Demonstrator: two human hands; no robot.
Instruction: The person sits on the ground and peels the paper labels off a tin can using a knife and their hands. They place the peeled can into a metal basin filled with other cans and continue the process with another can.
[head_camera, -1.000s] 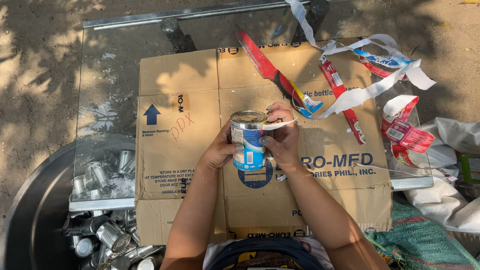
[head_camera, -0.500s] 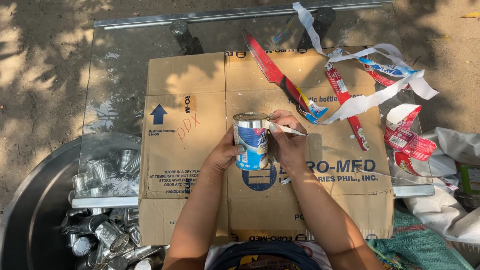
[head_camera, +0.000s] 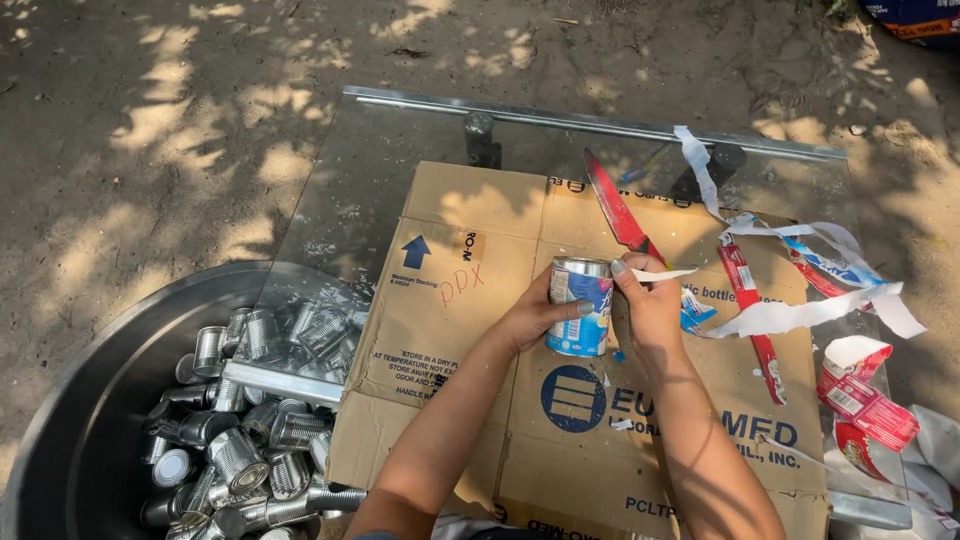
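So the tin can (head_camera: 581, 306) stood upright near the middle of the flattened cardboard box (head_camera: 470, 300) on the glass surface (head_camera: 400, 170), with the left hand (head_camera: 535, 315) wrapped around its side, fingers closed on it. The right hand (head_camera: 645, 300) sat at its 3 o'clock, fingers pinched on a white paper strip (head_camera: 665, 273) coming off the rim. A red knife (head_camera: 618, 212) lay at 12 o'clock, torn labels (head_camera: 800, 310) at 3, and a metal basin (head_camera: 90, 400) of bare cans (head_camera: 240, 450) at 8.
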